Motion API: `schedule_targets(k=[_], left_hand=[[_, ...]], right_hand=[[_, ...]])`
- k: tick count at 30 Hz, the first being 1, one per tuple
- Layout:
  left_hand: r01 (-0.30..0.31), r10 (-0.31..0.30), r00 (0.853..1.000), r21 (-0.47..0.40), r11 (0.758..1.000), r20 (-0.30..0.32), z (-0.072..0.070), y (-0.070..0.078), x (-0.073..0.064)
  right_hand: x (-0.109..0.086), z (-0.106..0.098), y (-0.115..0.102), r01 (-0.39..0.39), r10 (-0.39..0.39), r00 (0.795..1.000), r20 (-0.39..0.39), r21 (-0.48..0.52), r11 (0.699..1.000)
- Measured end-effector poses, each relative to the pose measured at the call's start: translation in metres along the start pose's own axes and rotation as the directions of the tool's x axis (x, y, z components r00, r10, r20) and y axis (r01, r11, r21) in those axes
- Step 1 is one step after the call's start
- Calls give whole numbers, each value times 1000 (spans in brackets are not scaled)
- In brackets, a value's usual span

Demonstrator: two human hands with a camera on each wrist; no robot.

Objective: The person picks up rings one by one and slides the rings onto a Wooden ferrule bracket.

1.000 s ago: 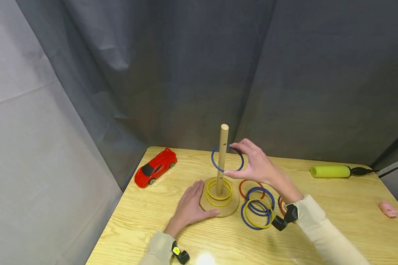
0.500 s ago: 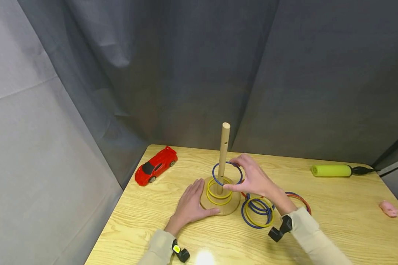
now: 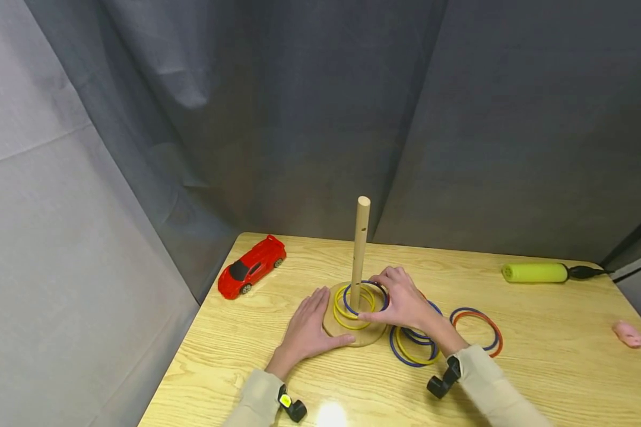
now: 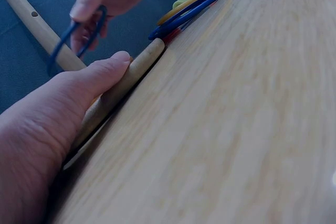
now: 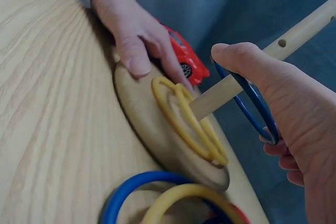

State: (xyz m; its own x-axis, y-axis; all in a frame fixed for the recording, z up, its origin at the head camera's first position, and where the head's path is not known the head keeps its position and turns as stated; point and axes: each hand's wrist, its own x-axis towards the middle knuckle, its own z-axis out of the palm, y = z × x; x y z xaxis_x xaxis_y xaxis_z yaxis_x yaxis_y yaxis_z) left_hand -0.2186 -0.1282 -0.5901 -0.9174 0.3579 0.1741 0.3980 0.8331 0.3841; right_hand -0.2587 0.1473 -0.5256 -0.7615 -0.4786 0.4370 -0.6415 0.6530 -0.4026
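Note:
A wooden peg (image 3: 360, 249) stands upright on a round wooden base (image 3: 371, 337). Two yellow rings (image 5: 214, 155) lie around its foot, overlapping on the base. My right hand (image 3: 406, 305) pinches a blue ring (image 5: 257, 100) between thumb and fingers. That ring encircles the peg low down, tilted and just above the yellow ones. At the left rim of the base rests my left hand (image 3: 307, 329), its fingers extended along the far side and its thumb (image 4: 107, 72) spread across the near edge. The right hand hides part of the loose rings behind it.
Loose blue and yellow rings (image 5: 131, 184) overlap right of the base. Farther right lie a blue ring and a red ring (image 3: 498, 335). A red toy car (image 3: 252, 267) is at back left, a green hand pump (image 3: 534, 273) at back right, and a pink pig figure (image 3: 628, 334) near the right edge.
My right hand has lowered the blue ring along the peg, from about mid-height to near the base. The left hand has stayed at the base's rim.

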Motion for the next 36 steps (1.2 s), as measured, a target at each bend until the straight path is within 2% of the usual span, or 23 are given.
schedule_targets(k=[9, 16, 23, 36], left_hand=[[11, -11, 1000, 13, 1000, 13, 1, 0, 1], [11, -11, 1000, 14, 1000, 16, 1, -1, 0], [-2, 2, 1000, 19, 1000, 0, 1, 1, 1], [3, -3, 1000, -3, 1000, -2, -2, 1, 0]], right_hand=[[-7, 15, 10, -23, 28, 998, 59, -73, 997], [-11, 19, 7, -27, 37, 995, 90, -103, 994], [-26, 6, 1, -110, 112, 990, 81, -27, 994], [-77, -20, 13, -178, 178, 984, -7, 53, 983]])
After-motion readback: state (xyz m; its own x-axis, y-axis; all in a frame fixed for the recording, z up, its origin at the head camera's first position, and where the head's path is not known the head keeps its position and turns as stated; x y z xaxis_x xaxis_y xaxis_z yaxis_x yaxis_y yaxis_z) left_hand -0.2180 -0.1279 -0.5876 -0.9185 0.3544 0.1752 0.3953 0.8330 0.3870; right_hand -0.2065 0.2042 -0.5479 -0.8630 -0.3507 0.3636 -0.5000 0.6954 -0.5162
